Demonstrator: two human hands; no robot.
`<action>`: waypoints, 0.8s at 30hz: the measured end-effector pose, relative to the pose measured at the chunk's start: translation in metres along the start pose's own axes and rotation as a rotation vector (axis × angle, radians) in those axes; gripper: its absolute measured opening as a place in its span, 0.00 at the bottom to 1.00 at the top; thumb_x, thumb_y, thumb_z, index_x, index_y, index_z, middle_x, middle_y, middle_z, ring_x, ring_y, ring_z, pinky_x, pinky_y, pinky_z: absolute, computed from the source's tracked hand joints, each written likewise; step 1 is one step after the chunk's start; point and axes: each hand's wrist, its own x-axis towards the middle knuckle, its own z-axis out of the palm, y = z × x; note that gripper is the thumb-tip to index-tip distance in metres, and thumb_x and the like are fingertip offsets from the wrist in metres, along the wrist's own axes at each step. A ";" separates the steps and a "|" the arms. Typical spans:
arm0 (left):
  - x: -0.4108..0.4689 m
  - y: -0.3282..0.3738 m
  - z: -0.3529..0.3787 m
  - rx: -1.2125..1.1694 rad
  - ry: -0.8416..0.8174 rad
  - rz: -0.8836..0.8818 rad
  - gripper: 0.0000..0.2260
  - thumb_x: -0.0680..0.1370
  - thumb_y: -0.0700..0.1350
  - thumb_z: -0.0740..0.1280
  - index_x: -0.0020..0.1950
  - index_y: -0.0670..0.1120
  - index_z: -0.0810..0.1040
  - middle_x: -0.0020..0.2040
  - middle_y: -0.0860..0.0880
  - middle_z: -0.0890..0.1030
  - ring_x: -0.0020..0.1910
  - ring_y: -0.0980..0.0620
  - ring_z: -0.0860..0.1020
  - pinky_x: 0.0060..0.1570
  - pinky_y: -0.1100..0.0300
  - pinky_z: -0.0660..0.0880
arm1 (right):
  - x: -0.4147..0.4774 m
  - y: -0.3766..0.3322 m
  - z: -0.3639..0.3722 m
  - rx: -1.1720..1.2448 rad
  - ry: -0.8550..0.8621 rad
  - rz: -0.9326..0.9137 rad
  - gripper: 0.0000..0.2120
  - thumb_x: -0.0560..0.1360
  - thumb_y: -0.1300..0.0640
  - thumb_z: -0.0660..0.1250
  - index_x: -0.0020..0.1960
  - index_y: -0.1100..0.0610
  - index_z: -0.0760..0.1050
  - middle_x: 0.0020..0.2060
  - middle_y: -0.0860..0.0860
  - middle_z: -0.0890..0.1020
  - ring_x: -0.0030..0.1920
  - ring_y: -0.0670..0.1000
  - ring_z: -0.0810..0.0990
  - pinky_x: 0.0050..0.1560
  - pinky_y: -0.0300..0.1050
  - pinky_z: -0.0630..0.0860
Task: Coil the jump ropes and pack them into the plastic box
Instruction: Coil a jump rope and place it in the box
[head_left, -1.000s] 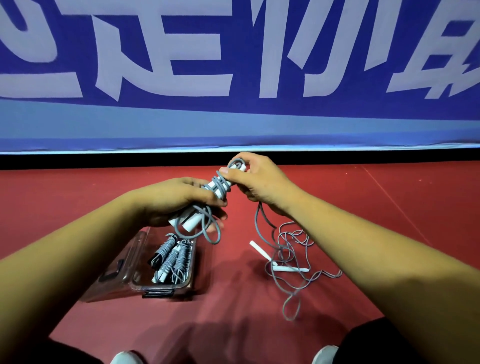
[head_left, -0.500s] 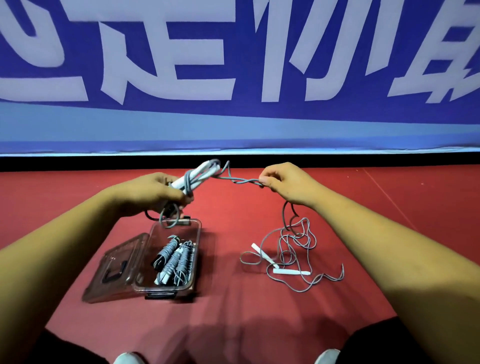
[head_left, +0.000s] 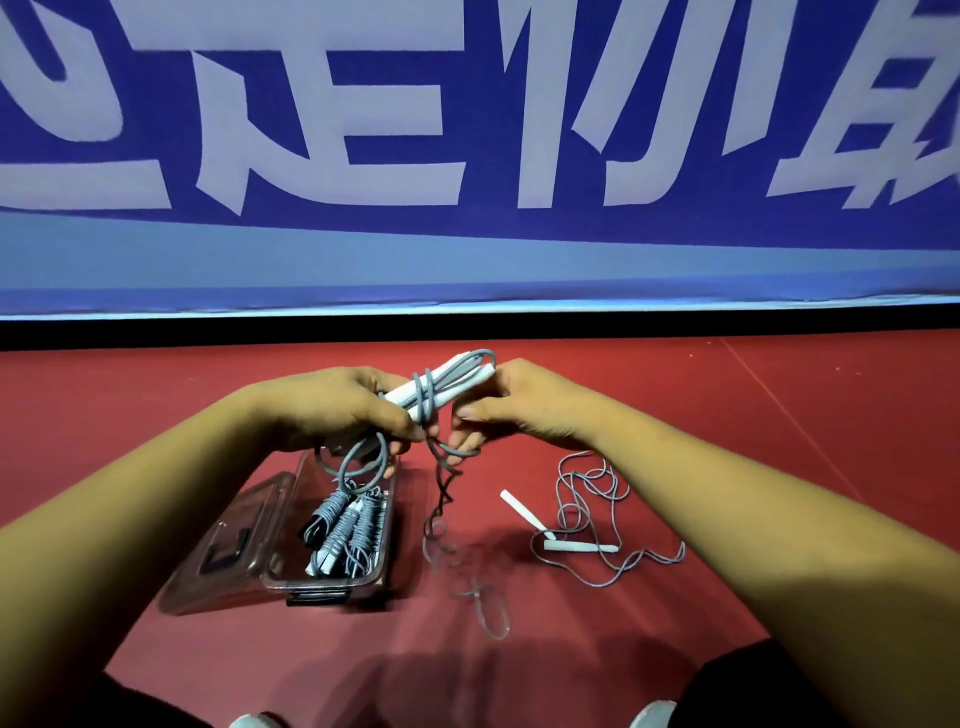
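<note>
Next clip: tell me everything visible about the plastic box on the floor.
The plastic box is clear with a brownish tint, sitting open on the red floor below the left hand. Its lid lies swung out flat to the left, showing a dark handle. A dark latch marks the near end. Several coiled ropes, grey with white handles, lie inside. No hand touches it.

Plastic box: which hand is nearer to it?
Left. The left hand grips the jump rope just above the far end of the plastic box; the right hand holds the same rope farther right, over the red floor.
</note>
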 end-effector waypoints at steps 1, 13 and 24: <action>-0.002 0.000 -0.002 0.005 0.008 0.000 0.06 0.68 0.38 0.72 0.39 0.49 0.83 0.33 0.43 0.76 0.29 0.50 0.75 0.31 0.62 0.73 | 0.000 0.001 0.001 0.105 -0.020 0.018 0.15 0.76 0.69 0.66 0.62 0.64 0.73 0.49 0.63 0.83 0.48 0.57 0.82 0.55 0.48 0.78; -0.019 0.008 -0.011 0.150 -0.126 -0.196 0.04 0.71 0.37 0.71 0.37 0.44 0.79 0.30 0.45 0.76 0.23 0.53 0.74 0.25 0.65 0.72 | 0.000 -0.010 0.013 -0.157 -0.091 -0.064 0.07 0.76 0.70 0.66 0.50 0.61 0.79 0.34 0.53 0.82 0.33 0.44 0.81 0.40 0.36 0.74; 0.018 -0.015 -0.044 -0.674 0.494 0.087 0.10 0.71 0.46 0.73 0.51 0.47 0.80 0.42 0.46 0.79 0.39 0.50 0.79 0.40 0.57 0.78 | 0.001 0.011 -0.008 -0.235 0.145 0.207 0.10 0.81 0.65 0.60 0.41 0.58 0.72 0.28 0.56 0.75 0.28 0.54 0.81 0.26 0.42 0.77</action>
